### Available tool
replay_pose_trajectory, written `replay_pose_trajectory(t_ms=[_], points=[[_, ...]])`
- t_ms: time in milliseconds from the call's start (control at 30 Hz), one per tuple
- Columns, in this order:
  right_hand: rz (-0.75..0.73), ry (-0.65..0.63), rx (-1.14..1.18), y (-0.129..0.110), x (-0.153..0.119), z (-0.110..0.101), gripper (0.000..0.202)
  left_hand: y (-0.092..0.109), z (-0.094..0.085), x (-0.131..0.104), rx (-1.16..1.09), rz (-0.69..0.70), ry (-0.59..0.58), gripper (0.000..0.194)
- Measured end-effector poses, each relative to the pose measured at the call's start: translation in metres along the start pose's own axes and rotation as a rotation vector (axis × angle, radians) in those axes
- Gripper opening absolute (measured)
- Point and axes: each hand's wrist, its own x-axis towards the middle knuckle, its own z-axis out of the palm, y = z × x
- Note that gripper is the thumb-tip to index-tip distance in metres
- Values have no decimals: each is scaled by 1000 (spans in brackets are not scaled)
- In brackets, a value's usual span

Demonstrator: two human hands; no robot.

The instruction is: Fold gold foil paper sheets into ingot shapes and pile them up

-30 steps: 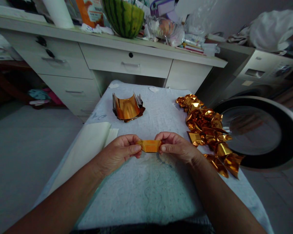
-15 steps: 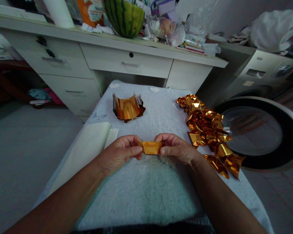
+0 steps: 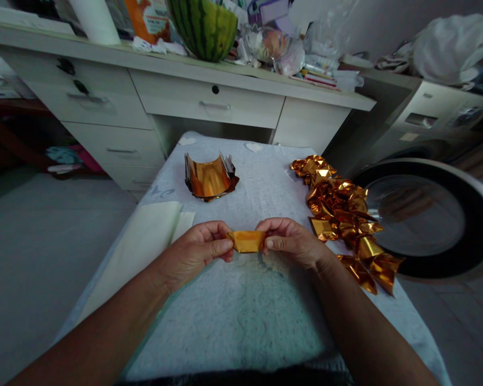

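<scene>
Fingers of the left hand [image 3: 203, 244] and right hand [image 3: 292, 244] pinch a small folded piece of gold foil [image 3: 247, 242] by its ends, hiding the tips; it seems held just above a pale blue cloth [image 3: 241, 321]. Both forearms [image 3: 108, 316] are cut off below.

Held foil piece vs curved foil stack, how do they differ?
Size: the folded foil piece is smaller than the curved foil stack.
Shape: the piece is a compact trapezoid; the stack bows like an open trough.
Support: left hand and right hand pinch the piece's ends; the stack rests on the cloth.
Shared: both look shiny gold.
</scene>
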Motion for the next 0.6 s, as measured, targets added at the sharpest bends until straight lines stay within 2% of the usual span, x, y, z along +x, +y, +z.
replay_pose_trajectory(t_ms=[333,600], points=[[-17,-12,-44,4,3,2,29,0,1,-1,63,-4,-14,25],[-50,-3,-49,3,5,5,31,-5,-2,1,106,41,51,23]])
